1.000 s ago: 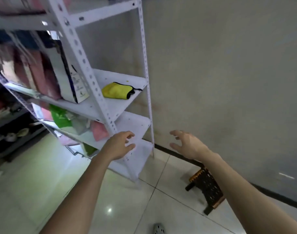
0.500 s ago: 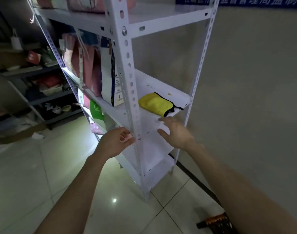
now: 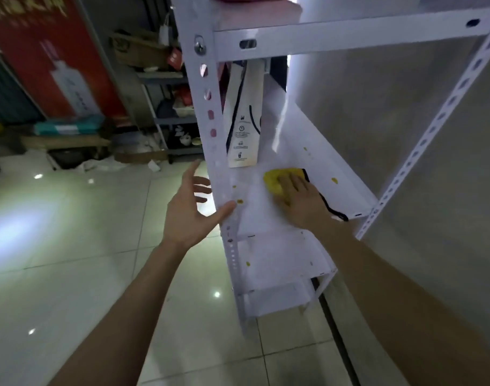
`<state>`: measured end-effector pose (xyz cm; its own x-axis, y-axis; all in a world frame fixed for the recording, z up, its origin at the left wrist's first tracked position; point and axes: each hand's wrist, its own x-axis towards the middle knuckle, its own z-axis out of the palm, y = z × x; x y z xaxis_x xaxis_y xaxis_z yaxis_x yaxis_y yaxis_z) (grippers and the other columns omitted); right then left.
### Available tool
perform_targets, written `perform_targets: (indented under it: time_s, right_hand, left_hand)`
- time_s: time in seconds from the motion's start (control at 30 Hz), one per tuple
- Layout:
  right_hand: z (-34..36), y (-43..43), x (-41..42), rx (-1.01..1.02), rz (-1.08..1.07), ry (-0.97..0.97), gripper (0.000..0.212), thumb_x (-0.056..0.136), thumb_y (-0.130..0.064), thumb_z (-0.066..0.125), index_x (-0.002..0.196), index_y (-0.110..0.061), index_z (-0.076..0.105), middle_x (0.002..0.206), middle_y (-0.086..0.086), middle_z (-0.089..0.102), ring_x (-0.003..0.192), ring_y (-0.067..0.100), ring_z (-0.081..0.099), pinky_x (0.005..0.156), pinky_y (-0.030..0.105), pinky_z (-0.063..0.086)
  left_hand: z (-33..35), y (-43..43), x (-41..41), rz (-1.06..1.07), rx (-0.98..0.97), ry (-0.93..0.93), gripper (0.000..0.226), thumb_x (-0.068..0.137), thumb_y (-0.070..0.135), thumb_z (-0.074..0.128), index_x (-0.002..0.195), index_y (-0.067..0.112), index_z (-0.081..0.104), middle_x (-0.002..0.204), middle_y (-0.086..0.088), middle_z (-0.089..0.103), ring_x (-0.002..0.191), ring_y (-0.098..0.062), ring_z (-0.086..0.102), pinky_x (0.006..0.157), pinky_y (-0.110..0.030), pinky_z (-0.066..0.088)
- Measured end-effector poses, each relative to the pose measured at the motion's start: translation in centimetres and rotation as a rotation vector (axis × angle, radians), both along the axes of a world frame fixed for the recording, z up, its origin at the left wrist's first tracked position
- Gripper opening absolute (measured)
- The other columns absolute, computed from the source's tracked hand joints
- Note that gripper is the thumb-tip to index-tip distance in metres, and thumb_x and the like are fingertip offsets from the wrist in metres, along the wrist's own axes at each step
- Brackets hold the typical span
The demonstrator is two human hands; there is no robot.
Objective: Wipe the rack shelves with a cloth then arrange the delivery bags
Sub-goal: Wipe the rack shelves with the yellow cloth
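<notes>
The yellow cloth (image 3: 277, 178) lies on the white shelf (image 3: 288, 213) under the right hand (image 3: 301, 201), whose fingers (image 3: 292, 182) are spread flat over it, pressing rather than pinching, with yellow spots on the shelf on both sides of them. It looks soft, light and floppy, so it is probably best driven with a flat palm or bunched at its middle. The left hand (image 3: 189, 211) is wide open, its thumb touching the rack's front post (image 3: 207, 112), holding nothing.

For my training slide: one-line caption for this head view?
Right hand flat on the yellow cloth on a white rack shelf; left hand open by the upright.
</notes>
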<state>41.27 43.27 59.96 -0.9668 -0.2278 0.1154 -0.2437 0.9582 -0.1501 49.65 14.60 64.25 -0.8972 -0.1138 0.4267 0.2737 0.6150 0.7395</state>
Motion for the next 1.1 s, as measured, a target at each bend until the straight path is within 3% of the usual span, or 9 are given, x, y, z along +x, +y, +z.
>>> perform_targets:
  time_s: [0.17, 0.27, 0.33, 0.43, 0.5, 0.57, 0.7, 0.9, 1.1]
  right_hand:
    - [-1.0, 1.3, -0.8, -0.101, 0.063, -0.013, 0.063, 0.11, -0.054, 0.031, 0.167, -0.029, 0.022, 0.174, 0.003, 0.018, 0.16, 0.024, 0.018, 0.128, 0.046, 0.015]
    - [-1.3, 1.7, -2.4, -0.119, 0.127, -0.013, 0.058, 0.111, -0.047, 0.032, 0.166, -0.03, 0.026, 0.173, 0.001, 0.023, 0.159, 0.022, 0.02, 0.127, 0.047, 0.017]
    - [-1.4, 0.3, -3.4, -0.125, 0.172, -0.004, 0.056, 0.111, -0.043, 0.033, 0.165, -0.029, 0.03, 0.172, 0.002, 0.026, 0.158, 0.022, 0.022, 0.126, 0.047, 0.018]
    - [-0.8, -3.3, -5.0, -0.105, 0.263, -0.01, 0.055, 0.111, -0.041, 0.032, 0.164, -0.028, 0.031, 0.171, 0.003, 0.029, 0.156, 0.024, 0.025, 0.126, 0.047, 0.02]
    - [-0.5, -5.7, -5.7, -0.094, 0.315, -0.008, 0.054, 0.11, -0.04, 0.031, 0.163, -0.028, 0.033, 0.169, 0.003, 0.032, 0.153, 0.025, 0.03, 0.123, 0.046, 0.024]
    - [-0.4, -7.3, -5.8, -0.085, 0.343, -0.009, 0.054, 0.109, -0.039, 0.031, 0.162, -0.028, 0.034, 0.167, 0.002, 0.035, 0.151, 0.026, 0.033, 0.121, 0.046, 0.027]
    - [-0.6, -7.6, -4.8, -0.101, 0.426, 0.0, 0.052, 0.11, -0.037, 0.034, 0.162, -0.03, 0.035, 0.168, -0.002, 0.034, 0.154, 0.022, 0.03, 0.122, 0.045, 0.026]
    - [-1.4, -4.4, 0.0, -0.179, 0.527, 0.055, 0.046, 0.11, -0.039, 0.041, 0.155, -0.035, 0.048, 0.163, -0.009, 0.042, 0.148, 0.016, 0.039, 0.119, 0.04, 0.03]
    - [-1.9, 0.5, 3.2, -0.262, 0.409, 0.1, 0.043, 0.106, -0.03, 0.054, 0.149, -0.03, 0.058, 0.158, -0.005, 0.051, 0.143, 0.02, 0.049, 0.115, 0.045, 0.038]
  left_hand:
    - [2.2, 2.8, -0.7, 0.173, -0.002, 0.342, 0.114, 0.087, 0.068, 0.076, 0.169, 0.03, 0.008, 0.126, 0.043, 0.056, 0.097, 0.007, 0.069, 0.075, -0.018, 0.058]
    - [2.7, 4.4, -1.5, 0.208, -0.065, 0.413, 0.09, 0.103, 0.066, 0.05, 0.165, 0.018, 0.007, 0.096, 0.015, 0.067, 0.065, -0.015, 0.066, 0.059, -0.036, 0.056]
    - [2.4, 4.9, -1.6, 0.216, -0.087, 0.4, 0.08, 0.106, 0.065, 0.039, 0.161, 0.016, 0.008, 0.075, 0.002, 0.063, 0.054, -0.024, 0.059, 0.052, -0.04, 0.051]
    - [2.1, 4.4, -1.8, 0.237, -0.128, 0.378, 0.084, 0.108, 0.064, 0.038, 0.159, 0.003, 0.014, 0.071, 0.001, 0.061, 0.05, -0.02, 0.055, 0.05, -0.033, 0.044]
    - [1.9, 3.9, -1.9, 0.238, -0.161, 0.364, 0.087, 0.109, 0.062, 0.039, 0.153, -0.011, 0.023, 0.072, 0.0, 0.062, 0.051, -0.02, 0.056, 0.049, -0.037, 0.047]
    - [1.8, 3.7, -2.1, 0.235, -0.179, 0.362, 0.082, 0.11, 0.06, 0.04, 0.153, -0.008, 0.022, 0.074, -0.003, 0.063, 0.053, -0.024, 0.058, 0.05, -0.043, 0.05]
    - [1.8, 3.7, -2.0, 0.223, -0.196, 0.344, 0.071, 0.109, 0.06, 0.041, 0.156, 0.016, 0.011, 0.074, -0.002, 0.063, 0.054, -0.026, 0.059, 0.051, -0.047, 0.053]
    - [2.2, 3.4, -1.7, 0.207, -0.219, 0.316, 0.078, 0.108, 0.064, 0.039, 0.159, 0.014, 0.007, 0.086, 0.006, 0.062, 0.062, -0.023, 0.061, 0.058, -0.042, 0.054]
    - [2.9, 3.7, -1.2, 0.173, -0.226, 0.383, 0.075, 0.109, 0.062, 0.037, 0.161, 0.015, 0.009, 0.093, 0.021, 0.052, 0.065, -0.02, 0.058, 0.062, -0.032, 0.043]
